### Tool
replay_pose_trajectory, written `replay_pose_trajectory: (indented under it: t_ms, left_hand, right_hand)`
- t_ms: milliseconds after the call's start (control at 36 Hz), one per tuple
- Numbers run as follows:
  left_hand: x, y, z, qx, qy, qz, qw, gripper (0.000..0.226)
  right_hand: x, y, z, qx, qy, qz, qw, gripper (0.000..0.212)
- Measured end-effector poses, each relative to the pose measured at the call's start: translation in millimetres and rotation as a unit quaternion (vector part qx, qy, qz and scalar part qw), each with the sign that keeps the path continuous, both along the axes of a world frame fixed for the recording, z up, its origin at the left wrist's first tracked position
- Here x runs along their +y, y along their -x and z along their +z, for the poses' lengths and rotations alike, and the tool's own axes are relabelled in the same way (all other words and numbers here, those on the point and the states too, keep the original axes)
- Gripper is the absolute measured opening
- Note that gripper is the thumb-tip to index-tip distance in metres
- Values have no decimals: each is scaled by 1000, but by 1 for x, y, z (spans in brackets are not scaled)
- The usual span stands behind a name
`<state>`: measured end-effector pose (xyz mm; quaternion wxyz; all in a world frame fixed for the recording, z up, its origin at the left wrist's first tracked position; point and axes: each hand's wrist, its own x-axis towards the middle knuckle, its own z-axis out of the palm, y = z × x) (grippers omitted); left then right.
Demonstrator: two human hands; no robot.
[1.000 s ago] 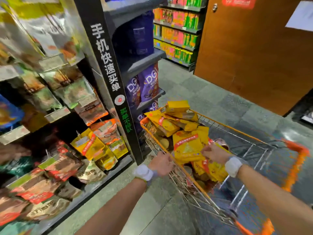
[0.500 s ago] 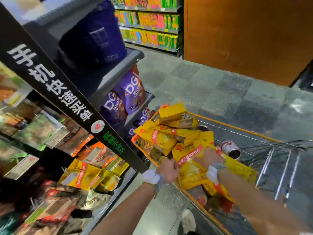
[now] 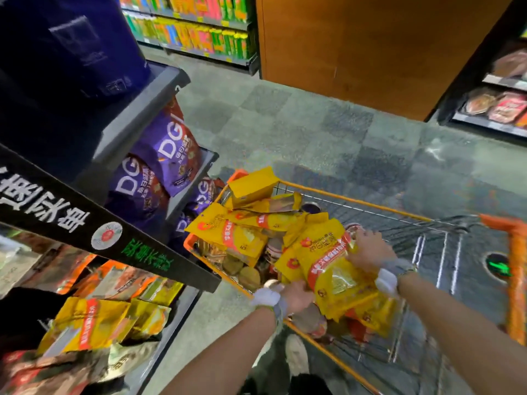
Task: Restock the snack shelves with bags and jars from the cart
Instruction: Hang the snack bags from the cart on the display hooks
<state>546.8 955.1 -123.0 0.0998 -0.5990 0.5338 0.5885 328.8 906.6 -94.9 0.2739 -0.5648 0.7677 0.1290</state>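
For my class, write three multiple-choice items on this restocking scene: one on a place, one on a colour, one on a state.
1. Where are the purple DG bags? A) on a shelf left of the cart B) inside the cart C) on the floor
2. What colour is the cart's rim? A) blue B) orange C) green
3. What is the right hand doing? A) hanging empty B) holding a jar C) gripping a yellow bag over the cart
Key: 1A, they lean on the grey shelf; 2B, its bars are orange; 3C, its fingers close on the bag's top.
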Motion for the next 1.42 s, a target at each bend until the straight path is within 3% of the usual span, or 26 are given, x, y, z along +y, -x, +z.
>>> replay_pose_trajectory:
  t_ms: [28, 111, 194, 250, 278, 333, 389, 500, 639, 667, 750, 778, 889, 944, 1028, 1139, 1167, 1222, 1278, 1333, 1417]
  left_hand:
    - [3, 7, -1, 11, -19, 14, 1000, 7]
    - [11, 23, -15, 49, -56, 106, 992, 46]
    - [12, 30, -6, 64, -98, 154, 981, 30]
    - [12, 30, -8, 65, -116, 196, 972, 34]
    - [12, 30, -10, 74, -119, 209, 968, 42]
    - [14, 30, -17, 84, -131, 219, 963, 53]
    - [15, 26, -18, 96, -141, 221, 960, 58]
    - [12, 21, -11, 115, -133, 223, 959, 57]
    - [10, 26, -1, 137, -158, 205, 956, 54]
    - [11, 28, 0, 154, -159, 219, 950, 59]
    - [12, 33, -4, 223, -118, 264, 931, 118]
    - [13, 34, -5, 231, -95, 288, 924, 123]
    - [5, 32, 6, 268, -53, 346, 897, 83]
    - [0, 28, 13, 286, -35, 388, 875, 65]
    - [-10, 17, 26, 247, 31, 394, 885, 72]
    - [-29, 3, 43, 254, 75, 344, 901, 68]
    - [-35, 2, 48, 263, 75, 351, 895, 74]
    - [-44, -3, 61, 271, 80, 373, 884, 90]
    - [-50, -12, 77, 253, 117, 374, 885, 60]
    - [-55, -27, 83, 239, 168, 365, 884, 29]
    - [-59, -68, 85, 200, 223, 384, 873, 26]
  right_hand:
    - [1, -1, -4, 11, -2, 5, 1000, 66]
    - [5, -2, -14, -29, -23, -39, 999, 79]
    - [5, -1, -26, -85, -47, -64, 993, 104]
    - [8, -2, -29, -78, -31, -37, 996, 111]
    - [10, -4, -26, -77, -19, -29, 996, 101]
    - [12, -5, -16, -98, -10, -28, 995, 56]
    - [11, -4, -10, -142, -19, -29, 989, 38]
    - [12, 7, -5, -170, 5, -31, 985, 48]
    - [14, 20, 10, -259, -18, -109, 959, 36]
    - [14, 24, 10, -272, -19, -125, 954, 37]
    - [15, 36, 12, -335, 0, -183, 924, 46]
    - [15, 38, 15, -359, 8, -215, 908, 51]
    - [15, 42, 25, -447, 35, -263, 854, 70]
    - [15, 41, 34, -468, 54, -272, 839, 60]
    - [12, 39, 49, -502, 75, -282, 814, 65]
    - [5, 29, 64, -553, 89, -266, 785, 31]
    - [1, 26, 68, -554, 81, -263, 786, 34]
    - [-5, 17, 75, -569, 76, -232, 785, 60]
    - [-12, 3, 85, -579, 66, -216, 784, 75]
    - [-20, -13, 94, -590, 59, -199, 781, 64]
    - [-28, -59, 117, -617, 35, -172, 767, 26]
